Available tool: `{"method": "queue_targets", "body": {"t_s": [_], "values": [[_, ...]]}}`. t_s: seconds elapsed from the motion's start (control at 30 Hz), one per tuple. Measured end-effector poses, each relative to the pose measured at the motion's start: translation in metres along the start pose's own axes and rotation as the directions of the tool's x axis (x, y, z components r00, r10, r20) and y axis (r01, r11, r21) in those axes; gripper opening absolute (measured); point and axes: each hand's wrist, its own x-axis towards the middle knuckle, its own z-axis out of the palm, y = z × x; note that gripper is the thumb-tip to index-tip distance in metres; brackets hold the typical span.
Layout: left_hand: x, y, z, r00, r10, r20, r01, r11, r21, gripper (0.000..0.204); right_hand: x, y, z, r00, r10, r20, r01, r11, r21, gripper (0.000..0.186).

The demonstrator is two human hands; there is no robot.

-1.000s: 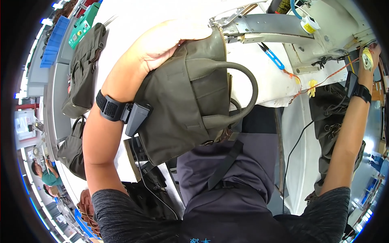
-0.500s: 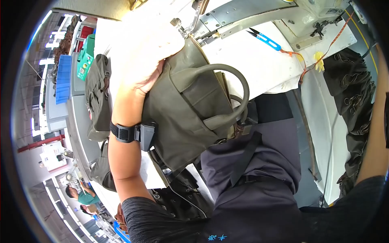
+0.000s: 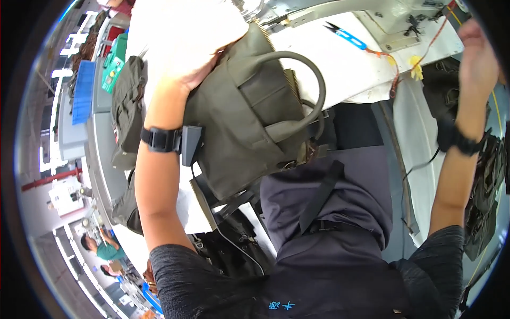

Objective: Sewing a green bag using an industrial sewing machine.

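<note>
A dark olive handbag (image 3: 228, 127) with a rounded handle (image 3: 319, 80) and a brass-toothed zipper (image 3: 289, 80) hangs tilted over the table edge above my lap. My left hand (image 3: 204, 48) is closed on its upper left part, close to the sewing machine (image 3: 313, 16); glare washes out most of the fingers. At the far upper right my right hand (image 3: 475, 61) is raised beside the end of the machine. Its fingertips fade into the dark rim, so their grip cannot be made out. Both wrists wear black straps.
Blue-handled thread snips (image 3: 348, 38) lie on the white tabletop (image 3: 340, 69), near an orange cord (image 3: 394, 80). More dark bags stand at the left (image 3: 129, 101) and hang at the right (image 3: 483, 186). A green case (image 3: 113, 64) and blue bin (image 3: 83, 93) stand farther left. Two people are in the distance.
My right hand has come into view at the upper right, its forearm swinging inward. The handbag and my left hand sit slightly higher in the picture; my left hand keeps its hold.
</note>
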Motion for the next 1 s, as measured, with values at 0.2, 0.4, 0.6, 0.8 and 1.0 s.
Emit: {"method": "queue_targets", "body": {"t_s": [0.2, 0.4, 0.6, 0.8, 1.0], "values": [[-0.001, 0.027, 0.015, 0.927, 0.241, 0.288, -0.316, 0.083, 0.945, 0.029, -0.161, 0.059, 0.094, 0.48, 0.522, 0.705, -0.795, 0.598, 0.098, 0.038], [-0.012, 0.037, 0.033, 0.996, 0.007, -0.09, 0.076, 0.476, 0.876, 0.037, -0.174, 0.04, 0.162, 0.265, 0.584, 0.767, -0.918, 0.396, 0.016, 0.037], [-0.004, 0.036, 0.021, 0.996, 0.087, 0.01, -0.041, 0.354, 0.934, 0.045, -0.161, 0.037, 0.174, 0.351, 0.426, 0.834, -0.783, 0.622, 0.012, 0.026], [0.001, 0.026, 0.02, 0.981, 0.148, 0.123, -0.165, 0.322, 0.932, 0.023, -0.171, 0.05, 0.201, 0.469, 0.469, 0.749, -0.772, 0.629, 0.09, 0.027], [-0.001, 0.025, 0.022, 0.974, 0.183, 0.133, -0.199, 0.41, 0.89, 0.018, -0.188, 0.049, 0.221, 0.601, 0.445, 0.664, -0.728, 0.647, 0.225, 0.029]]}}
